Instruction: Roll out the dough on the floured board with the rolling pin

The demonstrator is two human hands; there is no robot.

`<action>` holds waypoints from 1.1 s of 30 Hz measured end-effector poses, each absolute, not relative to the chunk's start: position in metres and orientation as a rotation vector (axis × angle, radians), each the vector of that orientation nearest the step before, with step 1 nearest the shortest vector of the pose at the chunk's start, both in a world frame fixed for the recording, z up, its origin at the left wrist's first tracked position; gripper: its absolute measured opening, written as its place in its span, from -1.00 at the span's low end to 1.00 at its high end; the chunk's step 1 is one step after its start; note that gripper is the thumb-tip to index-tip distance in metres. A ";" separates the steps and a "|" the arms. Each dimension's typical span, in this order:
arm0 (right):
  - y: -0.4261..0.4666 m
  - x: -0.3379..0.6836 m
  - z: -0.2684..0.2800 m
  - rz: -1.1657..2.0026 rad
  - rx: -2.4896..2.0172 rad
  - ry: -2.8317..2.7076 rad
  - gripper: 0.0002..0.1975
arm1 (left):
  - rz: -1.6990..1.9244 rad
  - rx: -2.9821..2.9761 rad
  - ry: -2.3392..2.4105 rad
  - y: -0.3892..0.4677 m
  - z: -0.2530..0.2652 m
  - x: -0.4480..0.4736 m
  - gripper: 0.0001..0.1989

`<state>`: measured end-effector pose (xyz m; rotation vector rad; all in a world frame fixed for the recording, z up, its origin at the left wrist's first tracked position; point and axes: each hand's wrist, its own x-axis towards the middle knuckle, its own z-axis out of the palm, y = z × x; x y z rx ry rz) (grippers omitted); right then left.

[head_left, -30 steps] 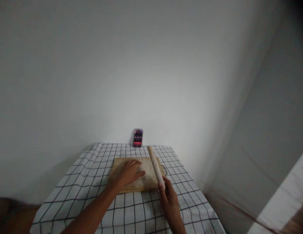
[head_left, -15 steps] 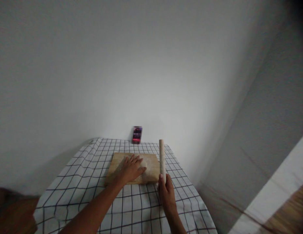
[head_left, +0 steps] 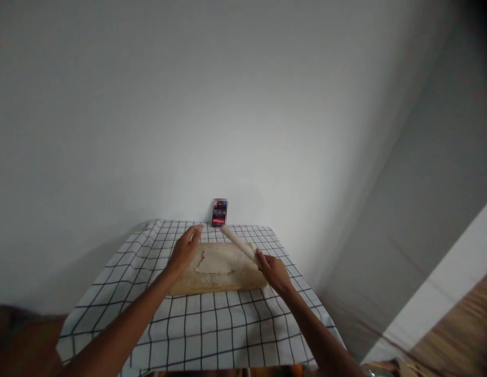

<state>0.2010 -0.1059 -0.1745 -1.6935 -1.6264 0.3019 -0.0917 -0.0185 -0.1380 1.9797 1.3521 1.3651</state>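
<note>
A flattened sheet of pale dough with ragged edges lies on a floured wooden board. Over the board's left side my left hand is lifted off the dough, holding nothing, its fingers loosely bent and pointing toward the wall. My right hand is closed round the near end of a wooden rolling pin. The pin slants up and leftward over the far right part of the board, its far end raised.
A white cloth with dark checks covers the table. A phone with a blurred screen leans against the pale wall at the table's back edge. Wooden flooring shows at the lower right.
My left hand has risen off the dough and moved left, uncovering the sheet. The rolling pin, upright before, has swung to the left in my right hand, which moved up and rightward.
</note>
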 end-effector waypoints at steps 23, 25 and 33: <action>0.068 0.161 -0.173 -0.002 -1.881 -2.180 -0.64 | 0.685 2.464 1.915 0.041 -0.162 -0.061 -0.61; 0.074 0.162 -0.175 0.015 -1.885 -2.161 -0.64 | 0.651 2.479 1.925 0.045 -0.160 -0.061 -0.64; 0.041 0.166 -0.182 0.072 -1.910 -2.079 -0.61 | 0.612 2.532 1.914 0.033 -0.161 -0.063 -0.55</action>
